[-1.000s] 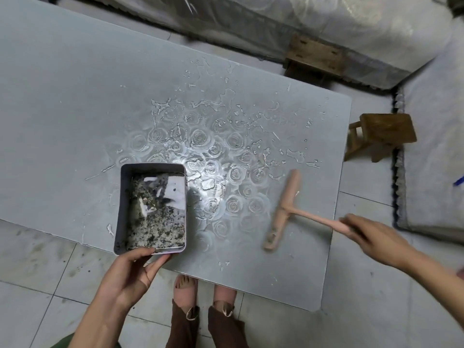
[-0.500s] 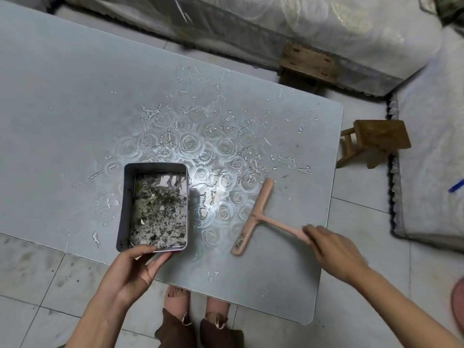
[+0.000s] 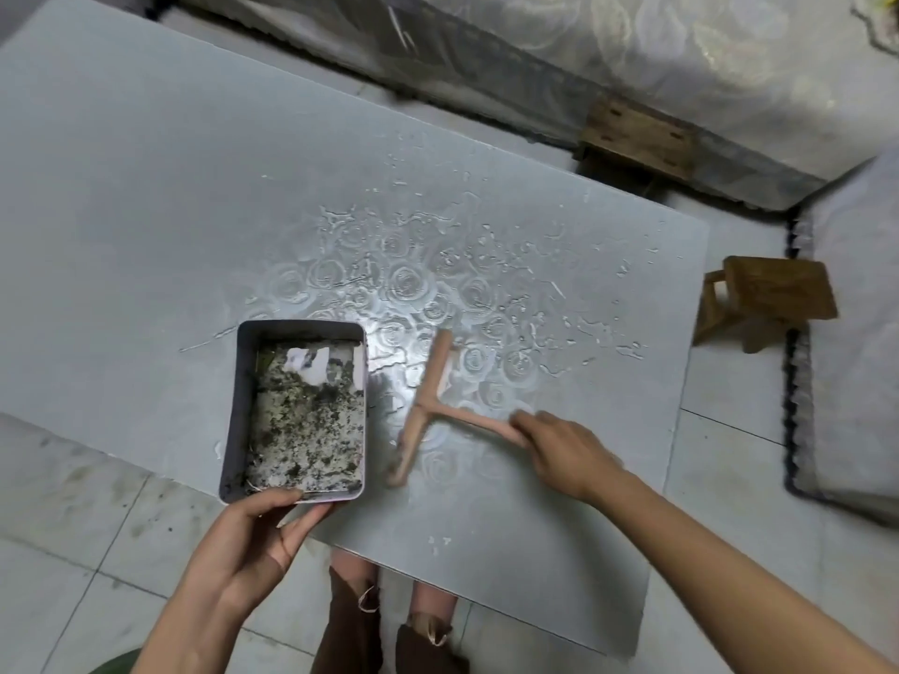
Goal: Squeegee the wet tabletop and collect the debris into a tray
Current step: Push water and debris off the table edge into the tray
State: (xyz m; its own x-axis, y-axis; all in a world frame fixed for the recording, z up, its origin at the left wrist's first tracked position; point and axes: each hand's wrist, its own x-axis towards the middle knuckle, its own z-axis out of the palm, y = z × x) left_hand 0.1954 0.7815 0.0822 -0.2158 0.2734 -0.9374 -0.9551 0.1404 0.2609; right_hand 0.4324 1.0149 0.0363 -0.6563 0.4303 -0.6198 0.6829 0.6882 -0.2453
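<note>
While the left hand [image 3: 253, 532] grips the near end of the tray [image 3: 233, 411] on the wet table [image 3: 146, 211], the right hand [image 3: 566, 452] holds the squeegee [image 3: 428, 406] handle, its blade just beside the tray.

The worktop [image 3: 146, 211] lies wide and bare to the left of and beyond the tray [image 3: 233, 411], open for a hand to sweep. Only a narrow strip runs between the tray's right wall and the squeegee [image 3: 430, 377] blade. The left hand [image 3: 253, 532] grips the tray's near rim at the front edge. The right hand [image 3: 564, 449] holds the squeegee handle, filling the near right. A wooden stool [image 3: 773, 289] stands on the floor off the right edge, and a mattress [image 3: 632, 41] runs along behind the far edge.
</note>
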